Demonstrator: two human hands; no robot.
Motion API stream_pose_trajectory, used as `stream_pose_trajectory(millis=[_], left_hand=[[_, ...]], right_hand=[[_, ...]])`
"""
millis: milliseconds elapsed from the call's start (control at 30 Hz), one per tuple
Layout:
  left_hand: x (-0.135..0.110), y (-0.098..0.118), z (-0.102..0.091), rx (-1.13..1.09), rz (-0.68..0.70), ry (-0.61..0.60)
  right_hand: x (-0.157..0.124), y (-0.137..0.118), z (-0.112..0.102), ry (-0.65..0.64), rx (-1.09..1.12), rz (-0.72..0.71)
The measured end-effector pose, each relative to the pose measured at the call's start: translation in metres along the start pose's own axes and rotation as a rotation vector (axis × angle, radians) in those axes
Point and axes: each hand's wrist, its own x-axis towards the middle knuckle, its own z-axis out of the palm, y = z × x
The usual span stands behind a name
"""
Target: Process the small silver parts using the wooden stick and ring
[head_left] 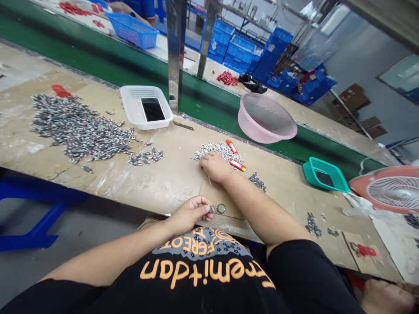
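while left hand (194, 212) pinches small dark part (211, 210) beside bottle cap (221, 208), right hand (215, 167), apart from left, is at whitish pieces (214, 149), grip unclear; work seems midway, many pieces remain, finished share cannot be told.

White-and-dark mottling is noted on the small-parts heap (218, 148) at the right hand (216, 168); the round plastic basin (258, 130) beyond is recorded as pink.
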Motion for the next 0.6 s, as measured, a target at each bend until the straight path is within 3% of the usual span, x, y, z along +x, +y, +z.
stream_pose_trajectory(millis=[100,200,433,600], left_hand=[[0.000,-0.001,0.000,0.000,0.007,0.003],[0.000,-0.002,0.000,-0.003,0.016,-0.002],[0.000,-0.002,-0.001,-0.012,0.016,0.004],[-0.005,0.001,0.001,-0.077,0.036,0.022]], right_hand=[[-0.007,0.007,0.002,0.047,0.104,-0.047],[-0.011,0.007,0.003,0.093,0.116,0.052],[0.000,-0.009,0.005,0.044,0.059,0.172],[-0.002,-0.017,-0.002,0.093,0.171,0.135]])
